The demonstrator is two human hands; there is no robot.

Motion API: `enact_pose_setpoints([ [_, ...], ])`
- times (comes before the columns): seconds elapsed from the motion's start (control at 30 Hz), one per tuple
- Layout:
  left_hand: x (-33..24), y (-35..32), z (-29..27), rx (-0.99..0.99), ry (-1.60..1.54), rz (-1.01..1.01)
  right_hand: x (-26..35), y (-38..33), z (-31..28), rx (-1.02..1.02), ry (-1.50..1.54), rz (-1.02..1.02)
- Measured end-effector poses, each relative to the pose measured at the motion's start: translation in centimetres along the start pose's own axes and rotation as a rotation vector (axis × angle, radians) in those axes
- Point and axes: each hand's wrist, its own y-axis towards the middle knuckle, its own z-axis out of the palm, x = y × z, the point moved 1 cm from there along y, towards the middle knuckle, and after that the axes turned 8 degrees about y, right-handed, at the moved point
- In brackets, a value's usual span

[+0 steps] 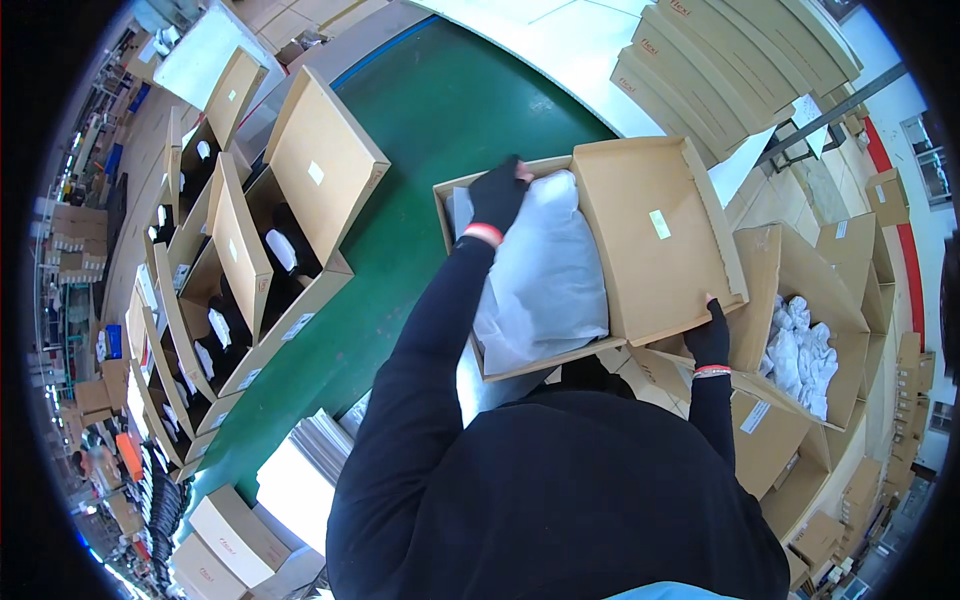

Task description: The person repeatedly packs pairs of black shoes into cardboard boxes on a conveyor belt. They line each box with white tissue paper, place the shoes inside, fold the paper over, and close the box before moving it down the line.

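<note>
In front of me a cardboard box (664, 280) lies with its lid folded back to the right, a pale label on the lid's inside. White wrapping paper (545, 270) fills the tray and hides whatever is beneath it. At the far end of the tray my left hand (505, 192), in a black fingerless glove, has its fingers curled at the paper's top edge, close to the box wall. Gloved the same way, my right hand (710, 335) is closed on the lid's near right corner. The thumb shows above the cardboard; the other fingers are hidden.
Several opened boxes (315, 170) with dark contents stand along the left of the green conveyor belt (440, 100). Closed boxes (690, 75) are stacked at the far right. By my right arm, a large carton (752, 290) holds crumpled white paper (800, 355). White sheets (300, 480) are piled at lower left.
</note>
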Motion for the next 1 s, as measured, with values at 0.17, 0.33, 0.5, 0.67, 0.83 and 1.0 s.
enact_pose_setpoints([
  [0.17,6.8,-7.7,-10.1,-0.263,-0.429,-0.422,15.0,3.5,-3.1,-0.147,0.745,0.254],
  [0.33,8.8,-10.3,-14.3,-0.062,-0.843,-0.697,19.3,2.4,-0.1,0.386,0.44,-0.33],
  [0.5,9.6,-10.9,-11.0,0.416,-0.807,-0.593,17.1,0.2,1.9,0.694,0.086,-0.559],
  [0.67,4.8,-13.8,-9.0,0.462,-0.847,-0.392,8.6,-0.5,8.2,0.168,0.896,0.309],
  [0.83,4.1,-19.5,-9.0,0.448,-0.961,-0.528,7.4,-1.4,8.3,0.539,1.491,0.859],
  [1.0,3.4,-21.4,-10.8,0.448,-1.017,-0.73,7.6,-1.4,8.0,0.582,1.44,0.76],
])
